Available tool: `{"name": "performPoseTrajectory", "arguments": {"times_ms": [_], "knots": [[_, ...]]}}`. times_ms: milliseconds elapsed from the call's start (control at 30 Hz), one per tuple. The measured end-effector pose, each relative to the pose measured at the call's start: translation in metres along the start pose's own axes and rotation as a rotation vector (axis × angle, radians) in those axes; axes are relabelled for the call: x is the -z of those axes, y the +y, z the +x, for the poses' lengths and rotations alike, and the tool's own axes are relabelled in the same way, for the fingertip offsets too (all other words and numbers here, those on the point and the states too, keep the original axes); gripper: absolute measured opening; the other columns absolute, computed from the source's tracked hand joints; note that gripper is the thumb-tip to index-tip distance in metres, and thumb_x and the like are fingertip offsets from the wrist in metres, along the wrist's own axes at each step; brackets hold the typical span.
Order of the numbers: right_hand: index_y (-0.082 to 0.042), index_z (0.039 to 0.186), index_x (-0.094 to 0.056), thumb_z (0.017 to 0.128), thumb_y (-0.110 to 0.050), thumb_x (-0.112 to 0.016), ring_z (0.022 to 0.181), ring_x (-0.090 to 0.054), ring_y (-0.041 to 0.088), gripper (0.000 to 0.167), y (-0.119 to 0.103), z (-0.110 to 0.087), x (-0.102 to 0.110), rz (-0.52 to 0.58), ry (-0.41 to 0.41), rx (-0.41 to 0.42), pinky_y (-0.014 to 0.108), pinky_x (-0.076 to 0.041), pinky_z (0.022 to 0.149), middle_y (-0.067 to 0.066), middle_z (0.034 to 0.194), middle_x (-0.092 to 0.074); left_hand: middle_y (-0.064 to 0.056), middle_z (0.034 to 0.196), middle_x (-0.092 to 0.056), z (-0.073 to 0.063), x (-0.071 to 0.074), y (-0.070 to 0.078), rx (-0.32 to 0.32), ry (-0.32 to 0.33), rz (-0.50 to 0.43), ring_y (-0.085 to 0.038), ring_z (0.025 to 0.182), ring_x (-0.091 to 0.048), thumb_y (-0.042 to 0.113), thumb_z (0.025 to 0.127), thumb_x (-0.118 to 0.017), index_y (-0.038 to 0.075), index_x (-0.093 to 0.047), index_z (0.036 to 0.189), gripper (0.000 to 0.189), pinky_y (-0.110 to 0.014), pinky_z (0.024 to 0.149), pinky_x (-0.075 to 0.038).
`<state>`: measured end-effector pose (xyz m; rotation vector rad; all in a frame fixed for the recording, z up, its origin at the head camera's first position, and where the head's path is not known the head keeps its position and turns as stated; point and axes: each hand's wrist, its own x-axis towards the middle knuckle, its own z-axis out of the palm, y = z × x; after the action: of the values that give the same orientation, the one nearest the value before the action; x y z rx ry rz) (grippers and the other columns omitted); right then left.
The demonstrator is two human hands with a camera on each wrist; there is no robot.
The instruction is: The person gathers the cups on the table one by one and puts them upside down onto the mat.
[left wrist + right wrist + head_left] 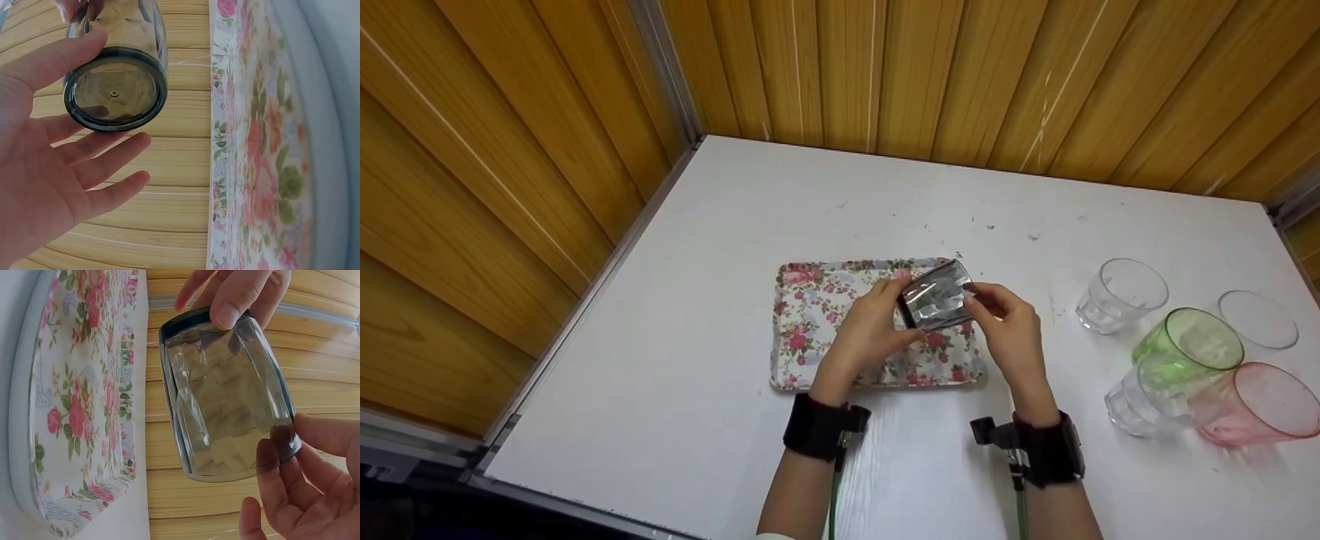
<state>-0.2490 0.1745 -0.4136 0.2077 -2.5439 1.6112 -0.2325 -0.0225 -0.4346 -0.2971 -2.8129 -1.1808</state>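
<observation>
A smoky grey drinking glass (937,297) is held tilted on its side over the flowered tray (802,360). My left hand (868,324) grips it near the thick dark base (115,90), thumb on one side and fingers on the other. At the opposite end my right hand (1011,330) pinches the rim, with the thumb outside and fingertips showing through the wall in the right wrist view. Faceted sides of the glass (225,399) show there, and nothing is seen inside it.
To the right on the white table (660,360) stand a green glass (1155,349), a pink glass (1222,420) and several clear glasses, one of them a clear glass (1099,307) nearest the tray. Wood-panelled walls (847,75) border the table at the back and left.
</observation>
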Motion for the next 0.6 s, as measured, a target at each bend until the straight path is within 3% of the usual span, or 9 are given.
{"name": "performPoseTrajectory", "arguments": {"times_ms": [433,600], "knots": [[0.008,0.123,-0.069,0.1,-0.004,-0.066,0.098,-0.065,0.017,0.026,0.0004,-0.0019,-0.0026,0.019,0.054,0.006,0.021,-0.047,0.085,0.019,0.104,-0.072,-0.014,0.137,-0.056,0.0001,0.0036,0.0017,-0.037,0.029,-0.06,-0.029,0.115,-0.063,0.02,0.087,-0.085,0.005,-0.046,0.153,0.079,-0.041,0.097,-0.054],[0.008,0.125,-0.068,0.101,-0.004,-0.065,0.098,-0.064,0.013,0.027,0.0014,-0.0063,-0.0053,0.042,0.093,0.005,0.021,-0.047,0.087,0.019,0.107,-0.072,-0.013,0.135,-0.056,-0.0017,0.0031,0.0025,-0.061,0.067,-0.081,-0.03,0.114,-0.063,0.019,0.085,-0.086,0.006,-0.047,0.152,0.079,-0.042,0.098,-0.054]]}}
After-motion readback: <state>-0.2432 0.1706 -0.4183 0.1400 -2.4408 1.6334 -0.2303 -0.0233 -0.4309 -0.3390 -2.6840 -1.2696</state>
